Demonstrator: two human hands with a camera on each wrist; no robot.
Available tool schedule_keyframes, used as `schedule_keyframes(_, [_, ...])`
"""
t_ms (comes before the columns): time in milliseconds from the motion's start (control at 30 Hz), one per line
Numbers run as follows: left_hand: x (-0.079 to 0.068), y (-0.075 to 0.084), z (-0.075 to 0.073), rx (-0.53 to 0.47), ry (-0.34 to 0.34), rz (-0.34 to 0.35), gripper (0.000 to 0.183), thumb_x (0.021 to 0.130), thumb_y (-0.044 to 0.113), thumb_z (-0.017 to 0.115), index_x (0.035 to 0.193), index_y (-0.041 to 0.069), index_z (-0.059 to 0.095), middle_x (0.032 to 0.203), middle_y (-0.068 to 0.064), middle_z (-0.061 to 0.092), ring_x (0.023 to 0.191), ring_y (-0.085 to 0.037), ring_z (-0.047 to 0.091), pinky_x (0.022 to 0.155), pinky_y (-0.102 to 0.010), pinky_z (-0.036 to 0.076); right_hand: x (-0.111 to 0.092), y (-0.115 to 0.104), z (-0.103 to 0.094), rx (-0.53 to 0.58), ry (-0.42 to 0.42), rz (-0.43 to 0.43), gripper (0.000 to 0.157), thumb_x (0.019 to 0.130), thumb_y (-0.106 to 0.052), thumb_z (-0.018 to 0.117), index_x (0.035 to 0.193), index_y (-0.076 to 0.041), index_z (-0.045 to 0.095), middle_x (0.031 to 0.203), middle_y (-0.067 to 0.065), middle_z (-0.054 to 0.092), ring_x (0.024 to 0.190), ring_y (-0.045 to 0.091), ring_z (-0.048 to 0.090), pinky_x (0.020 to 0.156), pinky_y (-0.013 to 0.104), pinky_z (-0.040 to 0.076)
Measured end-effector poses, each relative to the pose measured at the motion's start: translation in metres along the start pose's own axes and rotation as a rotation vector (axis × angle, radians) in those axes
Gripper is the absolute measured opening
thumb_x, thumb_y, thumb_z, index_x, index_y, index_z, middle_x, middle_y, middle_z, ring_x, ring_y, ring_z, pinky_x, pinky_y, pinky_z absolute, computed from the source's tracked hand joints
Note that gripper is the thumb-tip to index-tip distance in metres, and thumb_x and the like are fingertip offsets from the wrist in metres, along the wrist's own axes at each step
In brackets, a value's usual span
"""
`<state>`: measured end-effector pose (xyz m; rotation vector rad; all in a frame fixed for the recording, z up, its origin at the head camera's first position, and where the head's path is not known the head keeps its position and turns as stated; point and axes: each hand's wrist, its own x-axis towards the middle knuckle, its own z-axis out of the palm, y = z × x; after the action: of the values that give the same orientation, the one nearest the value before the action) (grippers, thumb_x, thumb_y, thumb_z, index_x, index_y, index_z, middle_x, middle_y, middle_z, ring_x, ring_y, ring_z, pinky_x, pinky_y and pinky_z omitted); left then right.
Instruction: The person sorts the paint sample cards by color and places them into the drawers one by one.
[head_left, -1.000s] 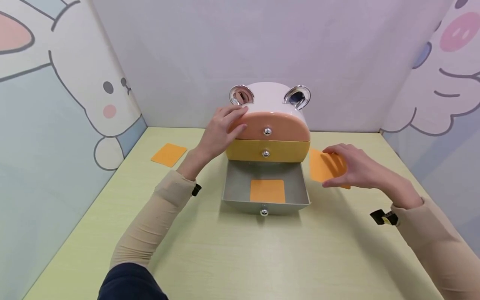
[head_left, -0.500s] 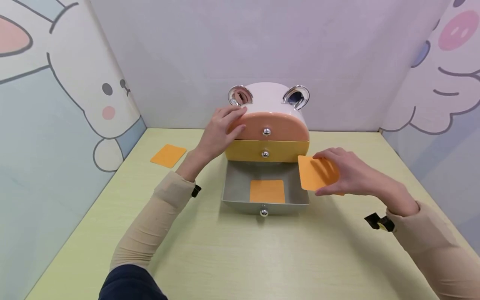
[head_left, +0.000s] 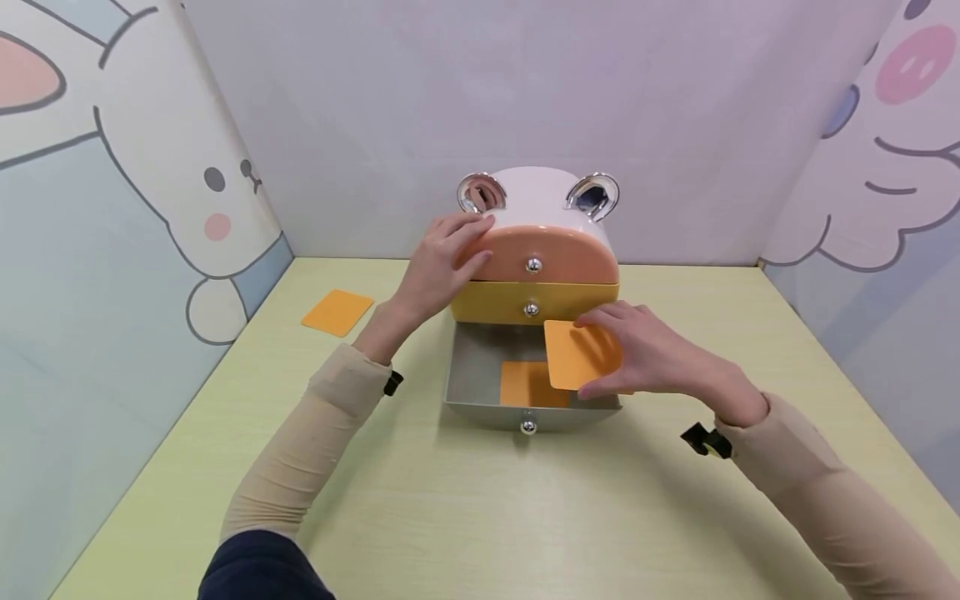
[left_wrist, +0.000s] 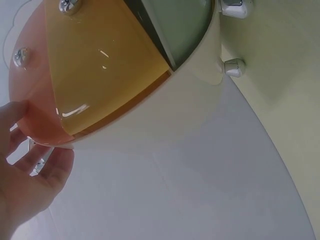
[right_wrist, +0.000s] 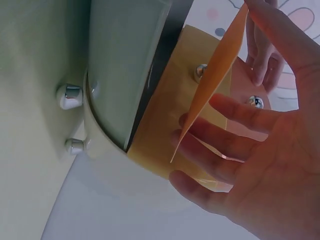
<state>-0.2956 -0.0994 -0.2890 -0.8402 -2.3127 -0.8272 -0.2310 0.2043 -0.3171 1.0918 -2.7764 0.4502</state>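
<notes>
A small frog-shaped drawer box (head_left: 536, 196) stands with its grey bottom drawer (head_left: 474, 350) pulled out. My left hand (head_left: 437, 265) holds the box at its upper left, thumb on the front of the salmon top drawer (left_wrist: 37, 100) and fingers around the side. Between thumb and fingers, my right hand (head_left: 648, 354) pinches a square orange paper (head_left: 572, 357) over the right part of the open drawer. Slightly bowed, that paper is seen nearly edge-on in the right wrist view. Another orange paper (head_left: 516, 385) lies inside the drawer, partly covered by the held one.
A third orange paper (head_left: 337, 312) lies on the pale wooden table (head_left: 480, 517), left of the box. The yellow middle drawer (head_left: 487, 302) is closed. A white back wall (head_left: 360, 125) and side walls with cartoon prints enclose the table.
My right hand has carried the orange paper from the table at the right, leftward over the open drawer. My left hand has stayed at the box.
</notes>
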Motion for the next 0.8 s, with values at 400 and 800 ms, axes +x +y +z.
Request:
schedule_keyframes(400, [0.000, -0.002, 0.001, 0.005, 0.001, -0.004, 0.044, 0.092, 0.020, 0.066, 0.134, 0.010, 0.058, 0.132, -0.011, 0.057, 0.122, -0.027, 0.047, 0.104, -0.041, 0.043, 0.020, -0.009, 0.025, -0.016, 0.013, -0.053, 0.084, 0.059, -0.064, 0.082, 0.120, -0.010, 0.062, 0.119, 0.005, 0.063, 0.113, 0.026, 0.051, 0.098, 0.047, 0.040])
schedule_keyframes(800, [0.001, -0.001, 0.000, 0.001, -0.001, -0.007, 0.043, 0.092, 0.020, 0.065, 0.134, 0.011, 0.058, 0.132, -0.010, 0.057, 0.122, -0.027, 0.047, 0.105, -0.040, 0.042, 0.025, -0.016, 0.040, -0.087, 0.028, -0.111, 0.082, 0.062, -0.064, 0.080, 0.120, -0.009, 0.061, 0.118, 0.006, 0.063, 0.110, 0.027, 0.050, 0.095, 0.044, 0.040])
